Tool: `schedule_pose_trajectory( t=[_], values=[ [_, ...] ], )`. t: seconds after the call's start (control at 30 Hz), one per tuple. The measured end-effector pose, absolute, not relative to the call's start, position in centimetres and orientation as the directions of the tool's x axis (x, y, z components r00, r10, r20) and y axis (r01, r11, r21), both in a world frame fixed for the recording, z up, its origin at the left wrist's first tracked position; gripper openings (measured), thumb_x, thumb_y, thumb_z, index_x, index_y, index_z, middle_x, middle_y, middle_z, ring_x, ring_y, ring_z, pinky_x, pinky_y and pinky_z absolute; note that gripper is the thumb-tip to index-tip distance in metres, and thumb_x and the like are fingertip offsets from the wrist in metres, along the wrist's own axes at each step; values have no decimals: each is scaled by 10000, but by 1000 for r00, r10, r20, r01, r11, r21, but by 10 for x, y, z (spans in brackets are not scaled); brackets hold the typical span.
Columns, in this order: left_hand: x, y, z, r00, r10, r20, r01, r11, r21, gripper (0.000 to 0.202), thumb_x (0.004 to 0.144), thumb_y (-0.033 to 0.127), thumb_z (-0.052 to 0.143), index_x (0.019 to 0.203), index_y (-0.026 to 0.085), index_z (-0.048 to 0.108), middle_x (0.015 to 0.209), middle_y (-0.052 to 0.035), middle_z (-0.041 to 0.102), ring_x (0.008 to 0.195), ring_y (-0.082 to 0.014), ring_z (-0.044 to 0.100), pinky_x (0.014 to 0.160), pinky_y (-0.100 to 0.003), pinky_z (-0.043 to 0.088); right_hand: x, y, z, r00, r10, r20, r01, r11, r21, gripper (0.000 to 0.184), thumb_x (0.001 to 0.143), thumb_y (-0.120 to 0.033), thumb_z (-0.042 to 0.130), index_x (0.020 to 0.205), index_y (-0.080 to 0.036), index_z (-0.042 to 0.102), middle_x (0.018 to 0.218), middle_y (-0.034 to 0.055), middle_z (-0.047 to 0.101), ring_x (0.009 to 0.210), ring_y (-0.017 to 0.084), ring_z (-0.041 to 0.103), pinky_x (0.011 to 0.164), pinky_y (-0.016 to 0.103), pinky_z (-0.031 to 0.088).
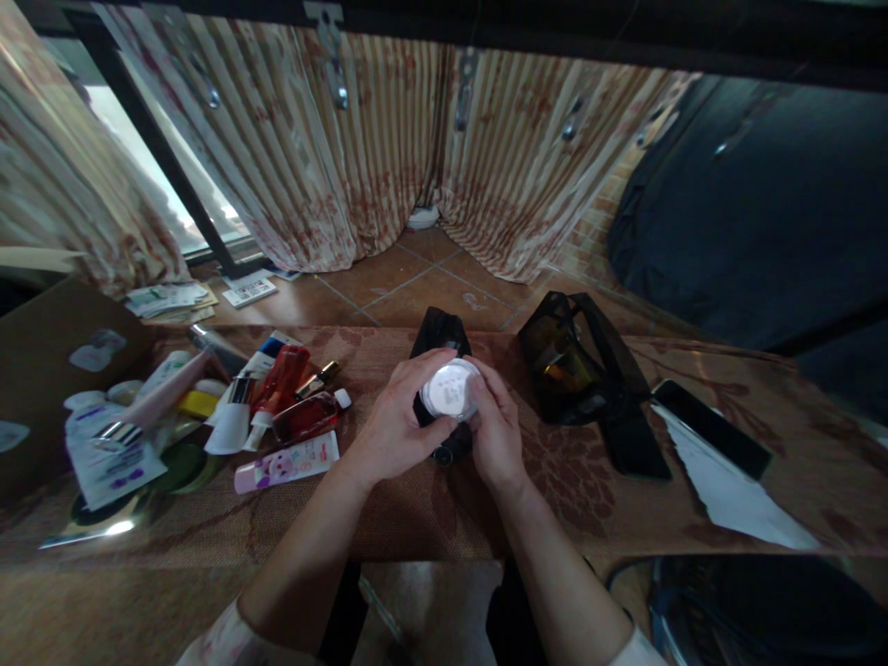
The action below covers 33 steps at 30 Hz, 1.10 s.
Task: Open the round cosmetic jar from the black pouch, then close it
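Note:
Between my two hands is a small round jar (450,390) with a pale, shiny top that faces up at me. My left hand (395,421) wraps its left side, the thumb lying along the near edge. From the right, my right hand (496,430) closes round the jar with its fingers on the rim. Behind and below the hands lies a black object (438,331), mostly hidden, perhaps a mesh pouch. The nearest item on the left is a white and purple tube (288,462), lying flat on the patterned cloth (444,518).
Several bottles and tubes are heaped at the left, among them a red bottle (309,418), beside a cardboard box (62,370). On the right stands a black mesh bag (569,370) with amber contents. Farther right, a phone (714,427) lies on white paper (728,490).

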<state>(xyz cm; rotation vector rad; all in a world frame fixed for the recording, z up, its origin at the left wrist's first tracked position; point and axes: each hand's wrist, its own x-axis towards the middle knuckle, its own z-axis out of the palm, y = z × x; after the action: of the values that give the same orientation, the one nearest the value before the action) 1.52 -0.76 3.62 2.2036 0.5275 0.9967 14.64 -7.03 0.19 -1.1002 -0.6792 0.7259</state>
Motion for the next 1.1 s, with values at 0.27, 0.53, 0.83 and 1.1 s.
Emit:
schedule_pose_trajectory(
  t=[0.27,0.53,0.83,1.1],
  values=[
    [17,-6,34,590,610,528,62,-687,724,554,834,163,650,1369,237,529,1367,-91,601,1273,-262,540,1092,-464,417,146,-72,5,579,799,164,-132,290,-948,281,890,-400,601,1122,-273,696,1199,21,684,1063,200,619,935,355,470],
    [19,-7,35,560,637,530,54,-666,744,474,849,173,646,1313,243,583,1330,-87,628,1275,-256,541,1104,-473,412,145,-72,7,563,803,195,-100,301,-949,265,902,-382,587,1125,-280,687,1174,12,691,1063,190,615,939,346,462],
    [20,-7,33,526,667,527,63,-649,758,383,877,235,649,1259,237,624,1275,-86,660,1237,-247,571,1081,-454,434,145,-74,14,548,803,234,-6,283,-959,305,849,-357,644,1139,-267,676,1168,21,692,1093,206,601,936,355,474],
    [21,-6,33,498,686,530,76,-643,762,297,928,302,595,1206,225,663,1218,-79,698,1196,-232,600,1059,-427,454,143,-74,14,537,819,203,-36,262,-964,362,808,-360,701,1153,-259,664,1173,32,688,1046,207,621,917,352,485]
  ],
)
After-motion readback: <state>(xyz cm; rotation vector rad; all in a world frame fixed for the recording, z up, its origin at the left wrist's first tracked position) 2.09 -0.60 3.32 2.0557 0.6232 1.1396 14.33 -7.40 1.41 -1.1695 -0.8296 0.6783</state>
